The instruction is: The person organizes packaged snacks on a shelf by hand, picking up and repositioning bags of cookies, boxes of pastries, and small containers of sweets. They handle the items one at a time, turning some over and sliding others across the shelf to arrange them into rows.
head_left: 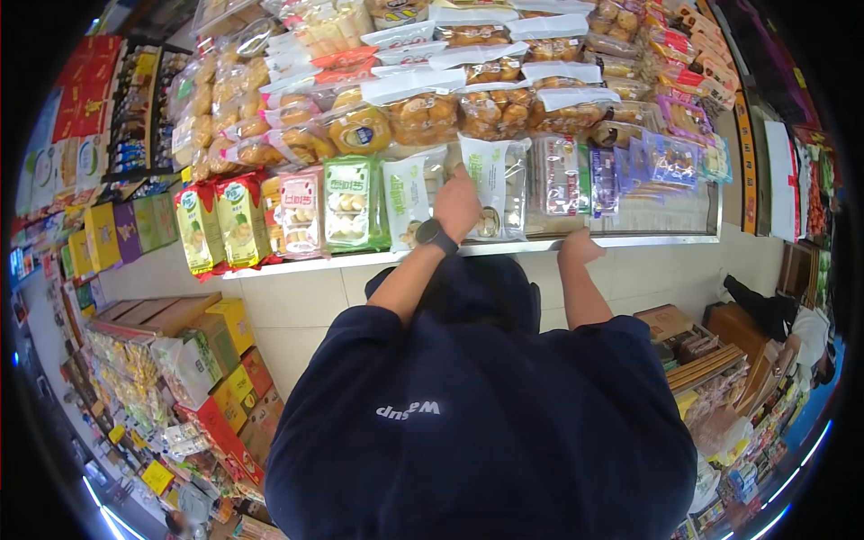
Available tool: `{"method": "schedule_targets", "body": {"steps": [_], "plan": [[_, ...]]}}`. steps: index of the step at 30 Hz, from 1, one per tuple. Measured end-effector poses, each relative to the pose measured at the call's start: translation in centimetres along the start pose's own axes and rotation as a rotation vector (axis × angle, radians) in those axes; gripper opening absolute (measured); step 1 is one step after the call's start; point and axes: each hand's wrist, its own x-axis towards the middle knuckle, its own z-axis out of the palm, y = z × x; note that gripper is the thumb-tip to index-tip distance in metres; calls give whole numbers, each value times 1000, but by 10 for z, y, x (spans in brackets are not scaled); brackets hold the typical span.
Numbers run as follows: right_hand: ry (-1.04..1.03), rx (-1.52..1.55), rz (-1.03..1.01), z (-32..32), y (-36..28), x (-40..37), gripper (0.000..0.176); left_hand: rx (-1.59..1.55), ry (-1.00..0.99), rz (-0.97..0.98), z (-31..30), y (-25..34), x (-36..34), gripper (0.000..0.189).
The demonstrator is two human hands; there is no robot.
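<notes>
My left hand (457, 207), with a dark watch on its wrist, is at the front row of packaged snacks. Its fingers are closed at the left edge of a clear bag of round pastries (490, 193) with white and green print. Just left of it stands a similar white-and-green bag (414, 198). My right hand (581, 250) rests at the metal front rim (657, 239) of the display, holding no packet; its fingers look loosely stretched and are partly hidden. Close to it are a stack of clear packs with pink labels (560, 175) and some purple packs (604, 184).
Rows of bagged bread (423, 117) fill the display behind. Left in the front row are a green pack (353, 202), a pink pack (301, 211) and yellow-green packs (198, 229). Stacked cartons (229, 378) stand behind me at left. Another person (805, 337) is at far right.
</notes>
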Motion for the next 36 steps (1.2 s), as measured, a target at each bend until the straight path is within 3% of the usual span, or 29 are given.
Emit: {"method": "schedule_targets", "body": {"steps": [3,6,9,16,19,22,25,29,36], "plan": [[-7,5,-2,3,7,5,65,76,107,67,-33,-23,-26,51],[-11,13,-10,2,6,4,65,195,152,-69,-71,-35,-49,56],[-13,10,2,2,6,4,64,276,211,-135,-69,-63,-52,59],[-6,-2,2,2,5,4,64,420,49,-260,-77,-64,-51,60],[-16,4,24,1,2,2,64,387,157,-166,-78,-60,-58,65],[-26,7,22,1,3,2,64,369,285,75,-81,-36,-55,79],[-15,14,59,-1,-3,-2,62,378,317,146,-69,-29,-30,93],[-13,14,-4,5,9,9,61,380,298,116,-37,-49,-13,96],[-5,76,-11,4,8,4,59,266,336,143,-34,-63,-17,92]]}}
